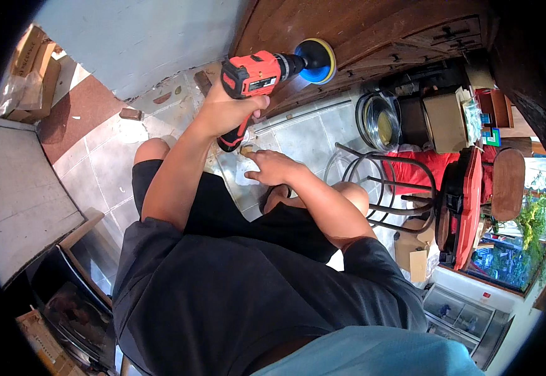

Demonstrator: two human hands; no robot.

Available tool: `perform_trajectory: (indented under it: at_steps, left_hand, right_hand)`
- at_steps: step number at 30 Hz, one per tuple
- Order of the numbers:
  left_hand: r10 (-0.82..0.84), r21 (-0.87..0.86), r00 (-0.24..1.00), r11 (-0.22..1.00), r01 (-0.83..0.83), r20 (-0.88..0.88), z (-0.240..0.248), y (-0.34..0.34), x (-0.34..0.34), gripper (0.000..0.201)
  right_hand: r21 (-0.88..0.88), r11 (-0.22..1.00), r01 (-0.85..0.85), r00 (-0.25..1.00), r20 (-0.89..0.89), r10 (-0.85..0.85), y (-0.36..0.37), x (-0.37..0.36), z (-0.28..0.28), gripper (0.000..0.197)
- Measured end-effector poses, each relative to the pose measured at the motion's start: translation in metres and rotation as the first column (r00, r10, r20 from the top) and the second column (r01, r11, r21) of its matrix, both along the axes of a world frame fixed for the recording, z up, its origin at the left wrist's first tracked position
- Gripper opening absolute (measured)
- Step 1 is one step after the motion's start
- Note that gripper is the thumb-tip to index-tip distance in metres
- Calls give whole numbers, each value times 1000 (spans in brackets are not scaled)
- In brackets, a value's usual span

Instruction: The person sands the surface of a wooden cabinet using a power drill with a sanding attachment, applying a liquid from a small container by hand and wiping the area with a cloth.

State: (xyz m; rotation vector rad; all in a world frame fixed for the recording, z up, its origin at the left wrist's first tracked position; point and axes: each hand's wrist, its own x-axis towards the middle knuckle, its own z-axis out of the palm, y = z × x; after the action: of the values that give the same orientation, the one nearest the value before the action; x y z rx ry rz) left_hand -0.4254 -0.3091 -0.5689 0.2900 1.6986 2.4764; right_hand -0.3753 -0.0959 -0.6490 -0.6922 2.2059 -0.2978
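My left hand [226, 113] is wrapped round the grip of a red and black cordless drill [254, 72]. From its chuck extends a round pad [318, 61] with a black backing, a yellow rim and a blue face. That pad is up against a dark brown wooden panel [292, 28]; I cannot tell how firmly it touches. Below the drill's base, my right hand [276, 168] is open, with its fingers spread. A small yellowish-brown piece [246, 150] shows by its fingertips, and whether the hand touches it is unclear.
Bent metal tubes of a chair or stool frame [404, 197] stand close at my right. Beyond are coiled clear hose [378, 121], a cardboard box [445, 122] and red cloth [417, 172]. A small brown block [131, 114] lies on the tiled floor [107, 172] at left.
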Motion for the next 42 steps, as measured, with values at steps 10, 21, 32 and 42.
perform_trajectory:
  at_steps: [10, 21, 32, 42]
  left_hand:
    - [115, 8, 993, 993, -115, 16, -14, 7, 12, 30]
    - [202, -73, 932, 970, -233, -300, -6, 5, 4, 33]
    - [97, -185, 995, 978, -99, -18, 23, 3, 2, 37]
    - [114, -158, 990, 979, -127, -86, -1, 9, 5, 32]
  right_hand:
    - [27, 1000, 11, 1000, 14, -12, -2, 0, 8, 68]
    - [-588, 409, 698, 712, 631, -308, -10, -36, 61, 66]
    - [-652, -65, 756, 637, 755, -156, -52, -46, 98, 63]
    - [-628, -89, 773, 605, 772, -196, -48, -40, 79, 62]
